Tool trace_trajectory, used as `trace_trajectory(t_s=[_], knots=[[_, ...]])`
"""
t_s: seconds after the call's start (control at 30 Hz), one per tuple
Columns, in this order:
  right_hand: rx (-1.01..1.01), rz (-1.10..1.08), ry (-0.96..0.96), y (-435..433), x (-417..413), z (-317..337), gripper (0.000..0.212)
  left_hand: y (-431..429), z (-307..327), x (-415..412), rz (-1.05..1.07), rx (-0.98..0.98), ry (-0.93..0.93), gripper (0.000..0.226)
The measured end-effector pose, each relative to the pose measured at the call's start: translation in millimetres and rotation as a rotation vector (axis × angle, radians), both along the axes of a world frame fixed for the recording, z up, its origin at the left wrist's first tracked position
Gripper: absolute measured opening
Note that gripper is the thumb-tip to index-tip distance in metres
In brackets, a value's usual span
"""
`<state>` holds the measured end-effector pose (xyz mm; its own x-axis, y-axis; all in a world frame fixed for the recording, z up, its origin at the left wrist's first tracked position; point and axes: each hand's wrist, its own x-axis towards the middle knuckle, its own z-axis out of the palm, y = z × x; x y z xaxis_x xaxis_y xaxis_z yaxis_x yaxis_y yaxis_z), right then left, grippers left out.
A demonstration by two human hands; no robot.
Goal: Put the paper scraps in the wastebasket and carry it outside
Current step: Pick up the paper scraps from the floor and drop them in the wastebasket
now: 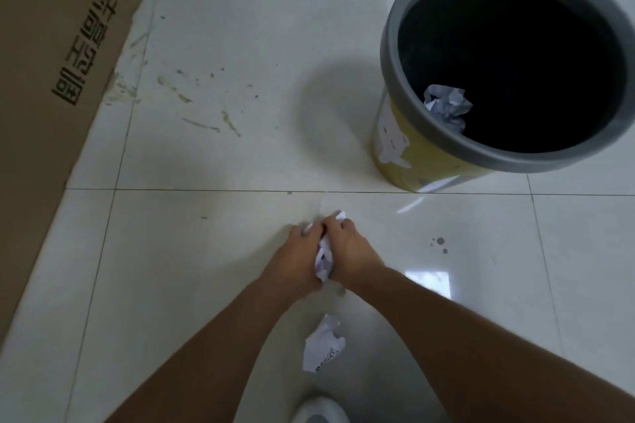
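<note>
A round wastebasket (395, 86) with a grey rim and yellow wall stands on the tiled floor at the upper right. One crumpled paper ball (446, 106) lies inside it near the left wall. My left hand (295, 261) and my right hand (350, 251) are pressed together low over the floor, both closed around a crumpled white paper scrap (324, 257) that sticks out between them. Another white paper scrap (323, 347) with printed marks lies on the floor below my forearms. A thin paper sliver (410, 204) rests beside the wastebasket's base.
A large flat brown cardboard box (51, 79) with printed characters covers the left side of the floor. Dirty streaks (206, 113) mark the tile beside it. A white shoe tip (319, 412) shows at the bottom edge.
</note>
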<state>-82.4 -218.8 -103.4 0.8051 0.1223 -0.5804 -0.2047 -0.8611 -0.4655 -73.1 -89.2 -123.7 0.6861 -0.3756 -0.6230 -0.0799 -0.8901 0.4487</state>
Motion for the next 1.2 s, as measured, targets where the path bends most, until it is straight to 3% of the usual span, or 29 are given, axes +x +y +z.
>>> trace_trajectory(t_s=[0.07, 0.27, 0.43, 0.7, 0.87, 1.07, 1.2], knots=[[0.014, -0.022, -0.015, 3.1, -2.5, 0.0, 0.046, -5.3, 1.1, -4.9, 0.052, -0.082, 0.015, 0.085], [0.064, -0.04, -0.133, -0.1, 19.2, 31.3, 0.038, 2.1, 30.5, 11.0, 0.259, -0.185, -0.154, 0.041], [0.023, -0.004, -0.314, 6.5, 61.3, 88.8, 0.028, 4.7, 94.4, 45.9, 0.273, -0.233, -0.414, 0.037], [0.074, -0.043, -0.702, -38.0, 129.6, 255.7, 0.026, -35.1, 247.8, 139.2, 0.117, -0.166, -0.85, 0.034], [0.01, -0.202, -0.689, -110.7, 126.5, 283.0, 0.026, -111.2, 293.2, 136.9, 0.023, -0.387, -0.755, 0.033], [-0.081, -0.267, -0.641, -158.1, 110.4, 268.8, 0.018, -162.7, 289.5, 129.3, -0.073, -0.401, -0.684, 0.031], [-0.116, -0.328, -0.677, -170.8, 108.7, 262.1, 0.017, -174.2, 285.2, 128.4, -0.092, -0.358, -0.659, 0.046]])
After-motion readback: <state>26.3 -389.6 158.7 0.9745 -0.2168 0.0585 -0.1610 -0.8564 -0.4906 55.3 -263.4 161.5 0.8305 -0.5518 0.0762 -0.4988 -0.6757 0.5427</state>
